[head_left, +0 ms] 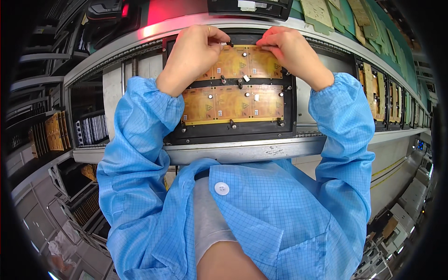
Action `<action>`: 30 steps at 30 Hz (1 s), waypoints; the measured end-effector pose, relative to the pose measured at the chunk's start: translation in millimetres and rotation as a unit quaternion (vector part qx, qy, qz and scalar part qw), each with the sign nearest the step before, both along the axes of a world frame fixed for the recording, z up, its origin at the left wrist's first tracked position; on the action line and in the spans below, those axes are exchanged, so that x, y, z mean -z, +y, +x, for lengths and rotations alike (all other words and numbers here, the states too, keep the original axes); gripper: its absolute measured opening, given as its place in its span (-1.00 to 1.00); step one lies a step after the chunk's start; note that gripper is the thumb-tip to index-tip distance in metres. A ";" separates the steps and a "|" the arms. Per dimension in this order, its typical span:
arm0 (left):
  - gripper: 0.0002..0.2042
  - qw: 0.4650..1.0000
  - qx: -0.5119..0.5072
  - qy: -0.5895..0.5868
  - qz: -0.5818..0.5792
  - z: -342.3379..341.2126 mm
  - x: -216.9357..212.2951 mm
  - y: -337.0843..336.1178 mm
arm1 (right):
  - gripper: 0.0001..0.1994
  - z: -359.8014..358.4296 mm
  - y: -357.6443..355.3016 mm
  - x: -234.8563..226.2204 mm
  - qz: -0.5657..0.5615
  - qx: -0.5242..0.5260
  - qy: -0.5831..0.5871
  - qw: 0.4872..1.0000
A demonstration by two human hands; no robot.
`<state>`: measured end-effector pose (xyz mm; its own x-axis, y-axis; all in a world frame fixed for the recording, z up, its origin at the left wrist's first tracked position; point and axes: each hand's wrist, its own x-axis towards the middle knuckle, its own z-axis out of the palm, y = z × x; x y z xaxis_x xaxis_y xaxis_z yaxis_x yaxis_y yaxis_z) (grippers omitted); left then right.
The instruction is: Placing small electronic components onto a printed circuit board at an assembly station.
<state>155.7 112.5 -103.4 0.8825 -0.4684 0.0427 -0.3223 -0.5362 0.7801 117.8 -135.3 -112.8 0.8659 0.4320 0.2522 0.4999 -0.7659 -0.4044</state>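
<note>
Two yellow-brown circuit board panels (200, 103) lie one behind the other in a black frame (233, 133), and small white and black parts stand on them. My left hand (193, 51) is closed in a pinch at the far edge of the rear panel, beside a black clip (230, 44). A tiny white piece shows at those fingertips; I cannot tell whether they grip it. Further right along the same edge, my right hand (294, 51) has its thumb and fingers pressed together, and whatever is between them is hidden. A loose-looking white part (246, 78) lies near the gap between the panels.
The frame sits on a conveyor with metal rails (247, 150). More black frames with boards (378, 95) stand along it to the right. Beyond the far rail are a black tray (249, 8) and greenish boards (317, 14). Racks of boards (49, 133) are at left.
</note>
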 end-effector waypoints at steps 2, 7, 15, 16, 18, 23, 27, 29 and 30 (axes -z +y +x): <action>-0.80 1.000 0.003 -0.001 0.019 1.7 0.6 3.3 | -0.85 -0.3 1.5 -1.0 0.005 -0.004 -0.008 1.000; -0.81 0.999 0.003 -0.001 0.045 3.0 5.0 6.3 | -0.85 -0.9 6.7 -1.5 0.009 -0.001 0.006 1.000; -0.82 0.998 0.015 -0.060 -0.012 3.3 8.9 8.9 | -0.78 -4.6 12.5 0.2 0.015 0.004 -0.036 0.999; -0.82 0.998 0.014 -0.061 -0.008 3.1 9.0 8.9 | -0.75 -2.7 10.8 -1.1 0.012 0.006 -0.057 0.998; -0.82 0.998 0.042 -0.043 -0.016 1.3 10.1 7.7 | -0.81 8.4 13.4 -15.1 0.026 0.019 -0.152 0.988; -0.84 0.995 0.049 -0.086 0.004 2.7 12.2 8.2 | -0.79 91.6 21.0 -49.4 -0.017 0.034 -0.188 0.982; -0.84 0.995 0.058 -0.086 0.010 6.8 12.7 7.0 | -0.72 149.5 25.8 -37.2 -0.142 0.048 -0.065 0.986; -0.84 0.993 0.069 -0.096 0.024 6.6 11.2 5.1 | -0.70 169.2 24.9 -23.3 -0.135 0.040 -0.054 0.989; -0.84 0.991 0.075 -0.110 0.023 6.5 10.8 5.5 | -0.72 173.2 30.6 -21.8 -0.142 0.050 -0.054 0.987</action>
